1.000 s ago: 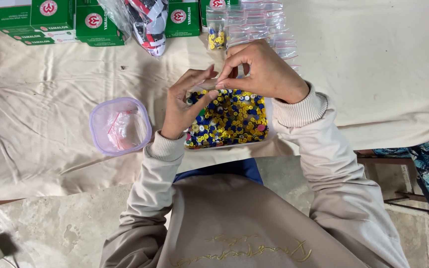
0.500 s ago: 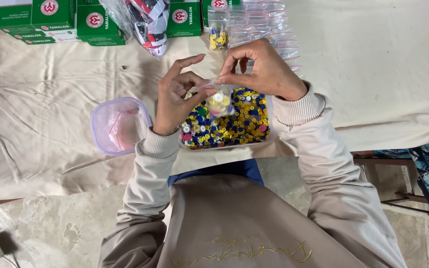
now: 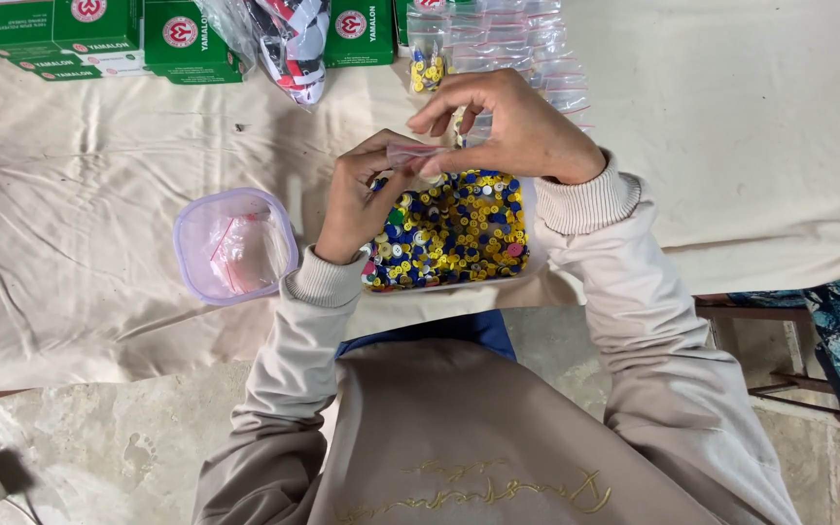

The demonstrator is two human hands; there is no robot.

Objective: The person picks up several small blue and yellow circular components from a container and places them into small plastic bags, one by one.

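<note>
Hands meet above a tray of small coloured buttons [image 3: 454, 233] on the cloth-covered counter [image 3: 99, 146]. Left hand [image 3: 357, 204] and right hand [image 3: 512, 126] are both pinched on a small clear bag [image 3: 415, 154], held between them just over the tray's far edge. Round lidded plastic container [image 3: 235, 245] with pink contents sits left of the tray, near the left wrist. Green boxes [image 3: 109, 34] and a row of filled clear packets [image 3: 527, 49] lie along the far side.
</note>
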